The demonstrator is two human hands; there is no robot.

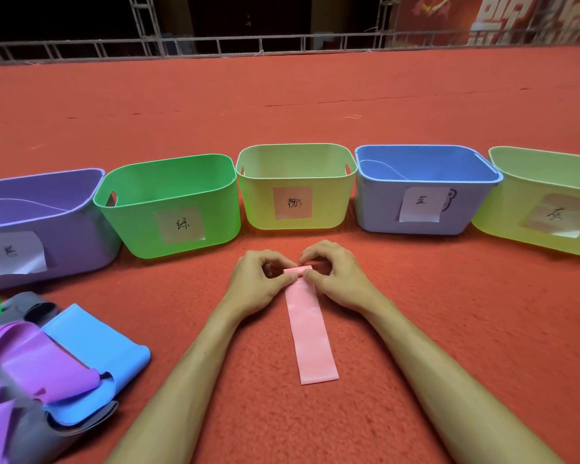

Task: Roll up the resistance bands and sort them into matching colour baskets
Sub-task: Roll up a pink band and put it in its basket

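Now, fingers (283, 279): I see both sets curled, pinching the rolled far end of the pink band (310, 336).
Left hand (258, 283): grips the roll's left side.
Right hand (335, 279): grips its right side.
Band body: lies flat on the red carpet (416, 313), running toward me.
Nearest basket: the yellow-green basket (329, 202), just beyond the roll.
Loose bands (81, 349): piled at my left.
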